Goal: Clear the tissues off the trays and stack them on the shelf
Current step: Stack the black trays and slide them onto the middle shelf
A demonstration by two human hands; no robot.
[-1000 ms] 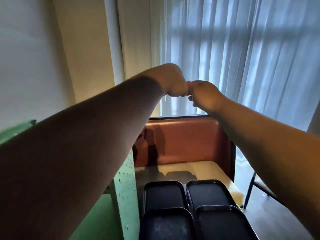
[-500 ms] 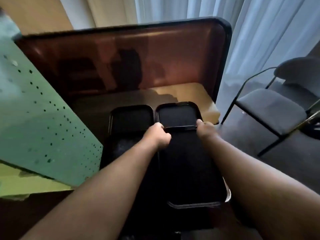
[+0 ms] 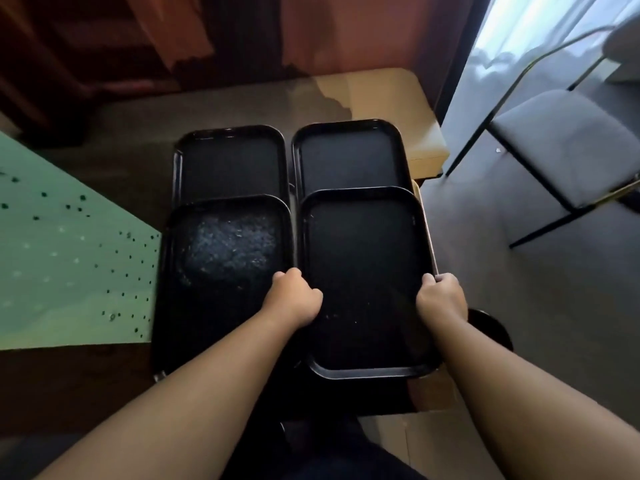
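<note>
Several black trays lie on a wooden table [image 3: 381, 88]. My left hand [image 3: 296, 299] grips the left rim of the near right tray [image 3: 363, 271], and my right hand [image 3: 441, 299] grips its right rim. That tray overlaps the far right tray [image 3: 346, 157] and overhangs the table's near edge. The near left tray [image 3: 225, 258] has a scuffed, pale patch on its surface. Behind it lies the far left tray [image 3: 228, 164]. I see no tissues on any tray.
A green perforated panel [image 3: 69, 265] stands at the left beside the trays. A reddish-brown partition [image 3: 346, 32] backs the table. A grey chair [image 3: 561, 147] with black legs stands on the floor to the right, near a white curtain [image 3: 519, 26].
My hands came down from in front of the curtain to the near right tray. They slid from its far end to its side rims, and the view tilted down.
</note>
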